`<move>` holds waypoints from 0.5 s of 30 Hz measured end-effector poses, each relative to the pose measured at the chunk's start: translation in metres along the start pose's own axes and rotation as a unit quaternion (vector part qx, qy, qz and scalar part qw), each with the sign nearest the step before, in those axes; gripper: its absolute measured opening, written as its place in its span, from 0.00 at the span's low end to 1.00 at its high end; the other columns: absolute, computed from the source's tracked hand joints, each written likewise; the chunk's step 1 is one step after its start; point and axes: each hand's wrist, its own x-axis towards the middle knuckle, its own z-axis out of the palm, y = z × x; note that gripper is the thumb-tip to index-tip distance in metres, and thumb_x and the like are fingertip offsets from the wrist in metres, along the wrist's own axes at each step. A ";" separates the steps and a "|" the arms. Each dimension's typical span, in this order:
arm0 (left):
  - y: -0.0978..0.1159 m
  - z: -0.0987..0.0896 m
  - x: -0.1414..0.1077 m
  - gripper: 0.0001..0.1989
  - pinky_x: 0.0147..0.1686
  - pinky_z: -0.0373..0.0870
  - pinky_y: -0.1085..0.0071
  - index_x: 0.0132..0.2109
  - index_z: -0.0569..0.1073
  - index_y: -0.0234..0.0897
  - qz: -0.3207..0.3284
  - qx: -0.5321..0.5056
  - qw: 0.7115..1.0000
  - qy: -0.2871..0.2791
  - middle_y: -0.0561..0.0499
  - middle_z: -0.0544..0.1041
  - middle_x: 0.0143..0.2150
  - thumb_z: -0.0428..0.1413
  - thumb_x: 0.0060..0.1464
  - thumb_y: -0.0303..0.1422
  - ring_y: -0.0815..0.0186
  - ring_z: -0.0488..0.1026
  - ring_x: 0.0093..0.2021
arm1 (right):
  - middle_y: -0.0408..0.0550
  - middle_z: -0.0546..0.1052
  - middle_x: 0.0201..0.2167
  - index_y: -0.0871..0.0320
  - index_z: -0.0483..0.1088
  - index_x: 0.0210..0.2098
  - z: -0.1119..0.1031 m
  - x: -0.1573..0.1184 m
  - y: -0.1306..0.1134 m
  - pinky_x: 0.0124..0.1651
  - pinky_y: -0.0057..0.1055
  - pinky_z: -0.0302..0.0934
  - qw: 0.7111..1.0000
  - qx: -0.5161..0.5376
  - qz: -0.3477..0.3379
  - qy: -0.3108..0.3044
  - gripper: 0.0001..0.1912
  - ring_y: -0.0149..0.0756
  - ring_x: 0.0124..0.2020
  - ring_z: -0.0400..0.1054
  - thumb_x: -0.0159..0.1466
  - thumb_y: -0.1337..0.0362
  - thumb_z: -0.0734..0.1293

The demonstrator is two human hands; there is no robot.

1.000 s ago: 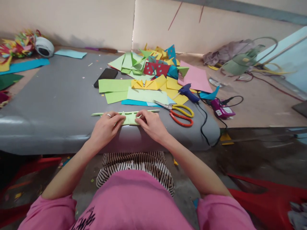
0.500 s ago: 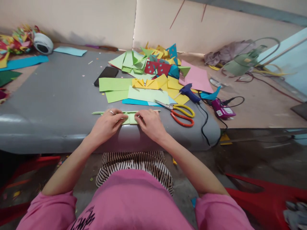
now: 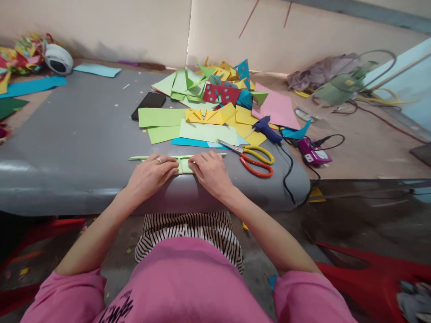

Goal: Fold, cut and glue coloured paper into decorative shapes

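A folded light green paper lies at the front edge of the grey-covered table, with a thin raised strip along its far side. My left hand pinches its left part, fingers pressed together, a ring on one finger. On the right part, my right hand is closed with fingertips on the paper. The hands hide both ends of its folded middle. Just beyond are a pale green sheet and scissors with yellow and red handles.
Behind lie a black phone, green sheets, a folded yellow piece and a heap of folded papers. At right are a blue glue gun, its cord and a purple power box.
Both hands keep their grip at almost the same spot. The fingers have shifted very slightly on the green paper.
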 end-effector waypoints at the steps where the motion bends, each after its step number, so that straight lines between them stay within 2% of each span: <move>1: 0.000 0.001 0.000 0.16 0.41 0.72 0.63 0.47 0.81 0.38 0.007 0.006 1.000 0.006 0.49 0.84 0.50 0.50 0.69 0.39 0.58 0.76 0.42 | 0.51 0.80 0.37 0.57 0.75 0.43 0.001 0.000 0.000 0.46 0.38 0.48 1.000 0.001 -0.003 -0.001 0.16 0.44 0.41 0.64 0.75 0.61 0.57; 7: 0.001 0.004 0.001 0.14 0.41 0.73 0.64 0.47 0.81 0.37 0.036 0.051 0.997 0.038 0.48 0.84 0.48 0.52 0.68 0.36 0.59 0.76 0.39 | 0.53 0.78 0.37 0.58 0.76 0.43 0.004 0.001 0.003 0.47 0.37 0.51 1.000 0.007 -0.014 -0.008 0.18 0.43 0.42 0.63 0.76 0.60 0.56; 15: 0.005 0.004 0.006 0.15 0.33 0.69 0.65 0.42 0.79 0.40 -0.001 0.073 0.997 0.030 0.48 0.84 0.40 0.47 0.70 0.34 0.59 0.75 0.36 | 0.52 0.76 0.39 0.58 0.76 0.44 -0.001 -0.001 0.006 0.49 0.37 0.55 0.996 0.079 -0.023 -0.019 0.20 0.42 0.43 0.65 0.75 0.52 0.58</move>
